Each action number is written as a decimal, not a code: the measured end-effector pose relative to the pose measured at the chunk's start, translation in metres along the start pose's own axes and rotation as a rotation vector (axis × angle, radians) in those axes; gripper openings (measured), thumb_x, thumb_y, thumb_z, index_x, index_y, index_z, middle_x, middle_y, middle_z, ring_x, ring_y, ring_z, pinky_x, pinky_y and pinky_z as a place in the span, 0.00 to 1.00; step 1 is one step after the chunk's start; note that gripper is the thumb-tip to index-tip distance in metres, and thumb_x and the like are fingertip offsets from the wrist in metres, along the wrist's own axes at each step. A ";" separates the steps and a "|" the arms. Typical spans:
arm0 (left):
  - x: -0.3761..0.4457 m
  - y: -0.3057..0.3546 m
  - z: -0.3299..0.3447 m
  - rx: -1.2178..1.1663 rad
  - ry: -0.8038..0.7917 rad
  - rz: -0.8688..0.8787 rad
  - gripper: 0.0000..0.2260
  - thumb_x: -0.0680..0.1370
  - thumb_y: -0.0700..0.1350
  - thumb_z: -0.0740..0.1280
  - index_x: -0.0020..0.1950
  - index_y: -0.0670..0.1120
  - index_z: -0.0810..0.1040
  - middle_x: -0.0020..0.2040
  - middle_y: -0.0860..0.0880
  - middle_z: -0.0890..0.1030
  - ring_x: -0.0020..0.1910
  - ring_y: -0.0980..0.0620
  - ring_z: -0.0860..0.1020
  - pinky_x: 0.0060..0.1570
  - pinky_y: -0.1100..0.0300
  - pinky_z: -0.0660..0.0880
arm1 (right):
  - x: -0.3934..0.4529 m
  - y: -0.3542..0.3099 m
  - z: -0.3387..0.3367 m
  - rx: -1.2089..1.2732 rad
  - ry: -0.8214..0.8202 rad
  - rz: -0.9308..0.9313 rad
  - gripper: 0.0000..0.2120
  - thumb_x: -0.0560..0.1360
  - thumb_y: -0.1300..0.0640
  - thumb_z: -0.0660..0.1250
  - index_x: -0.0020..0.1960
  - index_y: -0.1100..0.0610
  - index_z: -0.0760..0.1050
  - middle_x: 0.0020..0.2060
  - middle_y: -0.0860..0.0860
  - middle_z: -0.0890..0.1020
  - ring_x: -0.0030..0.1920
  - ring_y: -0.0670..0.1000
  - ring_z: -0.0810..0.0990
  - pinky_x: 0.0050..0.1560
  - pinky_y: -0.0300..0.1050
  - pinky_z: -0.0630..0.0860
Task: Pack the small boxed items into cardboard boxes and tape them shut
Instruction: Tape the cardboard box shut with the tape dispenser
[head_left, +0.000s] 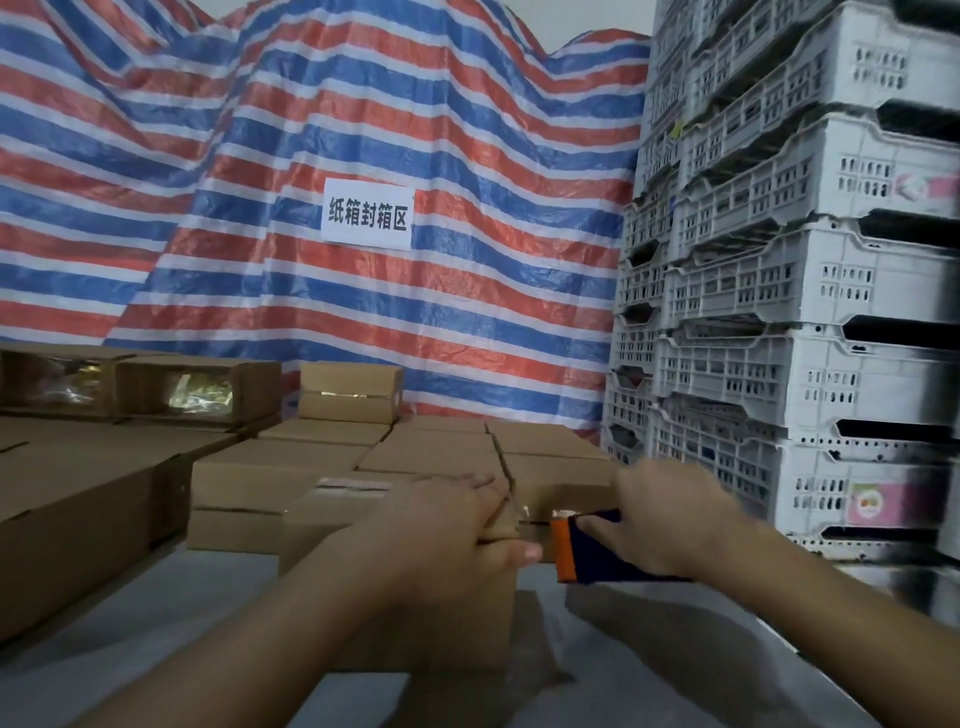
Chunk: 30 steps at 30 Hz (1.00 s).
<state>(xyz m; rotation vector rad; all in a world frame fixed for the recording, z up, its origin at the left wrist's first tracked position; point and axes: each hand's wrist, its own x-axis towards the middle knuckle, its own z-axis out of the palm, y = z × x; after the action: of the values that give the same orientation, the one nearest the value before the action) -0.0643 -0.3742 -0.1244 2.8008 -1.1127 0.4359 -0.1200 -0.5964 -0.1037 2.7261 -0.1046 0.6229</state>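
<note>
On tarp (467, 130): sign (368, 214) (纸箱封箱区)

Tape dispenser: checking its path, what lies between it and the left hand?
In the head view, only the cardboard box's right top edge lies between the tape dispenser and the left hand.

Warehouse packing area. Backdrop was a striped tarp (311, 156) bearing a printed sign (368, 214) in Chinese characters. White plastic crates (779, 291) stood stacked at right. Many sealed cartons (436, 452) covered the table (156, 649).
</note>
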 end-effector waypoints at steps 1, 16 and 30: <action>0.000 0.000 -0.001 -0.004 -0.006 -0.001 0.37 0.76 0.71 0.54 0.79 0.54 0.54 0.79 0.52 0.58 0.76 0.51 0.60 0.71 0.51 0.58 | -0.008 0.000 0.007 0.003 0.036 0.057 0.24 0.77 0.30 0.55 0.47 0.49 0.74 0.36 0.45 0.73 0.38 0.49 0.75 0.34 0.42 0.70; -0.003 0.001 -0.008 -0.005 -0.030 0.034 0.36 0.77 0.70 0.53 0.80 0.53 0.53 0.80 0.51 0.57 0.77 0.50 0.59 0.73 0.49 0.57 | -0.040 -0.020 0.022 0.058 0.020 0.317 0.39 0.69 0.23 0.36 0.42 0.50 0.75 0.37 0.47 0.77 0.40 0.49 0.80 0.34 0.46 0.69; -0.004 0.002 -0.009 -0.006 0.000 0.074 0.37 0.75 0.71 0.56 0.78 0.52 0.59 0.75 0.50 0.67 0.69 0.50 0.69 0.68 0.49 0.67 | 0.053 -0.099 -0.022 1.601 -0.149 0.214 0.31 0.81 0.33 0.46 0.79 0.47 0.60 0.75 0.47 0.68 0.69 0.45 0.70 0.71 0.47 0.61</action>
<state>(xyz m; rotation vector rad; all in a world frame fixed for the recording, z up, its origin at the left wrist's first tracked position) -0.0703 -0.3710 -0.1170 2.7614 -1.2192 0.4378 -0.0663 -0.4954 -0.0931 4.3497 0.1558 0.7115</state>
